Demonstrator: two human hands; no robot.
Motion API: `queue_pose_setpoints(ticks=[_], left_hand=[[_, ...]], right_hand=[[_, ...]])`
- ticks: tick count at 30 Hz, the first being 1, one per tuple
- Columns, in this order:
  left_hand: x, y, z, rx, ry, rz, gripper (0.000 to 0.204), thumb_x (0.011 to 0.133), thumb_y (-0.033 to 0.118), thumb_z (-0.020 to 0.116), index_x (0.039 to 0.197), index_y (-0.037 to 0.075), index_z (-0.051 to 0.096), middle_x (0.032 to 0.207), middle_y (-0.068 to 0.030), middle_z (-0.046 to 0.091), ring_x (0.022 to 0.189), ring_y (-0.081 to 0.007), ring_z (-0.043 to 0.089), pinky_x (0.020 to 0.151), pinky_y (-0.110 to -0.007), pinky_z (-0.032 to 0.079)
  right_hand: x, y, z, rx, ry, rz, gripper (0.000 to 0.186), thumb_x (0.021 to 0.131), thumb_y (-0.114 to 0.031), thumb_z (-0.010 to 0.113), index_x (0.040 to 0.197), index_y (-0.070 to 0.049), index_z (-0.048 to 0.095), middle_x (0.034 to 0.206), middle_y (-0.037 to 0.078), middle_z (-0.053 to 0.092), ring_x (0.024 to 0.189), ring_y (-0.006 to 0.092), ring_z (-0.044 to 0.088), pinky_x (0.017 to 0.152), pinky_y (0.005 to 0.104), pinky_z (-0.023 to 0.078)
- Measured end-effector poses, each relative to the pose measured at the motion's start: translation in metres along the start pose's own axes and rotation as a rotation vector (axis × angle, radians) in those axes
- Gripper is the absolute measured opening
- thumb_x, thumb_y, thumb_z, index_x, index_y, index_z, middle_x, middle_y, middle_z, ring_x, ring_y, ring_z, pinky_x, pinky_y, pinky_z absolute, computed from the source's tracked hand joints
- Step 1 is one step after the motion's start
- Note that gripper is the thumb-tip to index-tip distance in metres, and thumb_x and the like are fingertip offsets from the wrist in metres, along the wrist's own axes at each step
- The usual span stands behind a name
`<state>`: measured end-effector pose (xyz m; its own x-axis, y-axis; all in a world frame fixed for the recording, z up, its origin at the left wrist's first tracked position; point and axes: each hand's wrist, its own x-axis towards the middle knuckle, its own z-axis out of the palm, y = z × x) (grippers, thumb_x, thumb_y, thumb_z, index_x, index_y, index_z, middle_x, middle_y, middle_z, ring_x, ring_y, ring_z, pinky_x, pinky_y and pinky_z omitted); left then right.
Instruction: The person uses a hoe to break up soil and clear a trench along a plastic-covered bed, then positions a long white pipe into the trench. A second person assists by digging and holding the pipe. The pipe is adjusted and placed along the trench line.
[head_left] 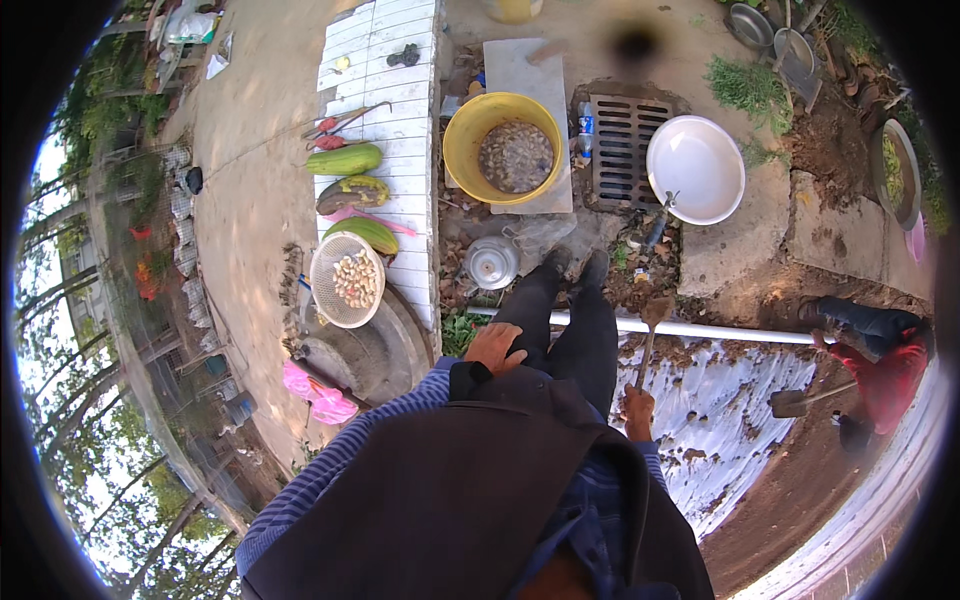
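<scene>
The right hand (637,411) is closed around the handle of a small spade-like tool (655,312); its broad brown head points away from the body, and the handle crosses in front of the white pipe (735,331) in this view. I cannot tell if the head touches the soil (625,287). The left hand (494,349) grasps nothing and rests on the left thigh (533,325). For good control, I would advise a firm but not stiff grip, with the handle clear of the pipe, because a knock could turn the head. If the tool feels heavy, 2 hands should be steadier than 1. The feet (593,265) are near the kettle (492,263), so careful steps seem wise.
</scene>
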<state>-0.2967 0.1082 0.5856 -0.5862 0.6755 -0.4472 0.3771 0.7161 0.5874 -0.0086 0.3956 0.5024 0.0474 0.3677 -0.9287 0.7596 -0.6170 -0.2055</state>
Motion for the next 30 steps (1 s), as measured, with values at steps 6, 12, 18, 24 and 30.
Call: queue_pose_setpoints(ticks=[6, 12, 18, 24, 30], left_hand=[[0.004, -0.029, 0.004, -0.054, -0.003, 0.010, 0.056, 0.093, 0.052, 0.065, 0.127, 0.007, 0.061, 0.120, -0.0170, 0.065, 0.114, -0.0392, 0.059, 0.096, -0.050, 0.048], [0.016, -0.088, -0.008, -0.402, 0.057, -0.425, 0.043, 0.086, 0.037, 0.075, 0.106, 0.000, 0.069, 0.095, -0.0143, 0.071, 0.089, -0.0252, 0.068, 0.081, -0.039, 0.053], [0.019, -0.189, -0.067, 0.514, -0.442, 0.100, 0.018, 0.087, 0.029, 0.063, 0.099, 0.017, 0.068, 0.080, -0.0114, 0.067, 0.084, -0.0389, 0.067, 0.067, -0.052, 0.053], [0.027, -0.226, -0.111, 0.559, -0.564, 0.230, 0.013, 0.084, 0.018, 0.062, 0.096, 0.014, 0.067, 0.082, -0.0143, 0.068, 0.082, -0.0383, 0.068, 0.066, -0.053, 0.053], [0.067, -0.222, -0.129, 0.661, -0.529, 0.329, 0.005, 0.083, 0.011, 0.058, 0.083, 0.009, 0.063, 0.083, -0.0166, 0.069, 0.085, -0.0403, 0.068, 0.073, -0.054, 0.053]], right_hand=[[-0.021, 0.018, -0.011, 0.179, -0.026, 0.104, 0.022, 0.091, -0.020, 0.069, 0.078, -0.010, 0.055, 0.061, -0.002, 0.047, 0.044, 0.0107, 0.039, 0.039, 0.0271, 0.030], [-0.040, 0.041, -0.004, 0.192, 0.068, 0.056, 0.030, 0.085, -0.025, 0.072, 0.082, 0.004, 0.066, 0.067, 0.008, 0.061, 0.054, 0.0190, 0.058, 0.048, 0.0352, 0.047], [-0.056, 0.054, 0.016, 0.260, 0.152, 0.124, 0.027, 0.086, -0.021, 0.073, 0.077, 0.003, 0.063, 0.062, 0.008, 0.055, 0.046, 0.0184, 0.049, 0.040, 0.0358, 0.038], [-0.066, 0.089, 0.048, 0.295, 0.145, 0.125, 0.039, 0.085, -0.031, 0.070, 0.078, 0.008, 0.069, 0.069, 0.016, 0.068, 0.057, 0.0260, 0.065, 0.054, 0.0421, 0.052], [-0.074, 0.135, 0.075, 0.016, 0.140, -0.235, 0.036, 0.086, -0.032, 0.067, 0.084, 0.004, 0.073, 0.074, 0.019, 0.071, 0.063, 0.0278, 0.070, 0.060, 0.0422, 0.055]])
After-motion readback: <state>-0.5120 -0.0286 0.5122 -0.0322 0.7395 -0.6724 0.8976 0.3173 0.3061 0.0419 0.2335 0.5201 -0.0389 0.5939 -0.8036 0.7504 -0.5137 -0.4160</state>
